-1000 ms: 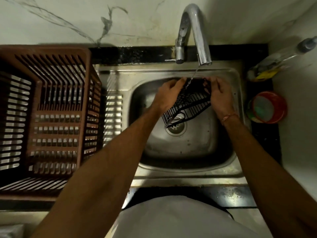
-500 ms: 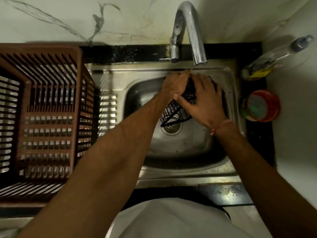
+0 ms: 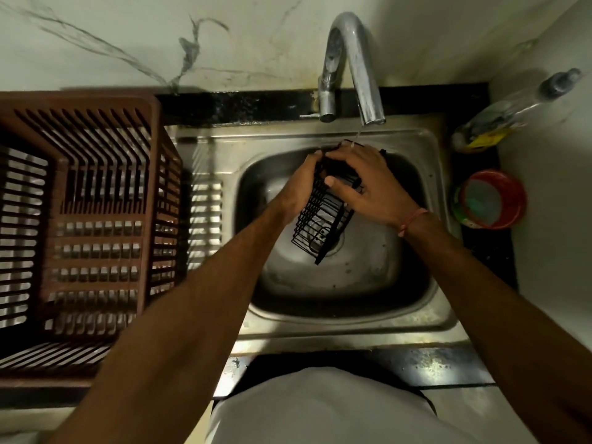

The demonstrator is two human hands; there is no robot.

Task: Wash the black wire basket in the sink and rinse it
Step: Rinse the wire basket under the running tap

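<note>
A black wire basket (image 3: pixel 320 222) hangs tilted over the steel sink (image 3: pixel 426 302), its lower end above the drain. My left hand (image 3: pixel 299 184) grips its upper left side. My right hand (image 3: pixel 368 184) lies across its upper part with the fingers spread over the wires. A thin stream of water falls from the chrome tap (image 3: pixel 355 65) onto the basket's top edge by my right fingers. The basket's upper half is hidden under both hands.
A large brown slatted plastic crate (image 3: pixel 93 225) stands on the draining board at the left. On the black counter to the right sit a red tub (image 3: pixel 493 200) and a clear bottle (image 3: pixel 509 113) that leans against the wall.
My right hand moved from the basket's right edge to lie across its top. The basket has turned steeper, with its lower end pointing at the drain.
</note>
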